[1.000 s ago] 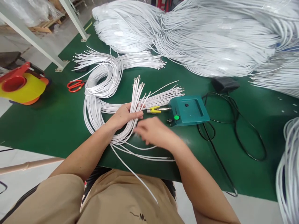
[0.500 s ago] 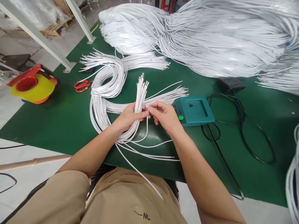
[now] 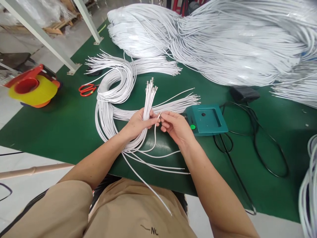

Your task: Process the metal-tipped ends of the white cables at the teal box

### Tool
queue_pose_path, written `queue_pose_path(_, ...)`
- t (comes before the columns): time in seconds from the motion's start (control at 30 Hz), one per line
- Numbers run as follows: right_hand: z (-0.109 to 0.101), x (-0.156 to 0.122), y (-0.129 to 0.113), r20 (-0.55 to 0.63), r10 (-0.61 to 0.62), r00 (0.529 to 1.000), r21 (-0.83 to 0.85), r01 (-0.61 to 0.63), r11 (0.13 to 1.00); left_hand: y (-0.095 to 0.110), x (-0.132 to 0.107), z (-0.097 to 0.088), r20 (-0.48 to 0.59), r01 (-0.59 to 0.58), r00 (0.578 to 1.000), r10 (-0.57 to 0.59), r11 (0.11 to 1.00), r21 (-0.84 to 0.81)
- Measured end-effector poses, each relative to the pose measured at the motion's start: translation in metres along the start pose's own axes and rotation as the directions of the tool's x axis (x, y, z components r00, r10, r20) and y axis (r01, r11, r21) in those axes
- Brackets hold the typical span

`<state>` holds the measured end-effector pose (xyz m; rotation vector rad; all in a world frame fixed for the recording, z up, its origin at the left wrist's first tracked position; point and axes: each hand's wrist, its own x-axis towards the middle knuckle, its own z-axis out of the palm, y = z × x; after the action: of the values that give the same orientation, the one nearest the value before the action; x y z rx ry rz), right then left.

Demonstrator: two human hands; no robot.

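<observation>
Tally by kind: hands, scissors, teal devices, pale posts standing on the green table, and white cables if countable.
Left hand and right hand: 2
Scissors: 1
Teal device: 1
Pale posts: 2
White cables: too many overlap to count, left out
Total: 6

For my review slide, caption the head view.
Left hand grips bundled thin white cables; right hand pinches one thin white cable.

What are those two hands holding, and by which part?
The left hand grips a bundle of white cables below its metal-tipped upper ends; the right hand pinches a single white cable near its end.
</observation>
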<state>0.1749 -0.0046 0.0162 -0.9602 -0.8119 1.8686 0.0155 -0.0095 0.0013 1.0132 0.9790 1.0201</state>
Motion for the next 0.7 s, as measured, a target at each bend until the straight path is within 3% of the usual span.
queue_pose_path(0.27, -0.001, 0.000, -0.003, 0.005, 0.012, 1.000, -0.065, -0.011, 0.998, -0.001, -0.004, 0.003, 0.176, 0.015, 0.984, -0.027, 0.997, 0.073)
queue_pose_path(0.37, -0.004, -0.001, -0.003, 0.045, 0.021, 0.999, -0.084, -0.018, 0.996, 0.000, -0.004, 0.005, 0.171, -0.001, 0.985, -0.016, 0.995, 0.096)
queue_pose_path(0.57, -0.009, 0.000, -0.002, 0.143, 0.072, 0.987, 0.043, -0.079, 0.996, 0.002, -0.003, 0.003, 0.137, -0.012, 0.991, 0.003, 0.998, 0.067)
queue_pose_path(0.7, -0.006, -0.003, -0.003, 0.113, 0.022, 0.993, 0.012, -0.023, 1.000, 0.001, -0.002, 0.000, 0.106, -0.035, 0.994, 0.031, 0.999, 0.040)
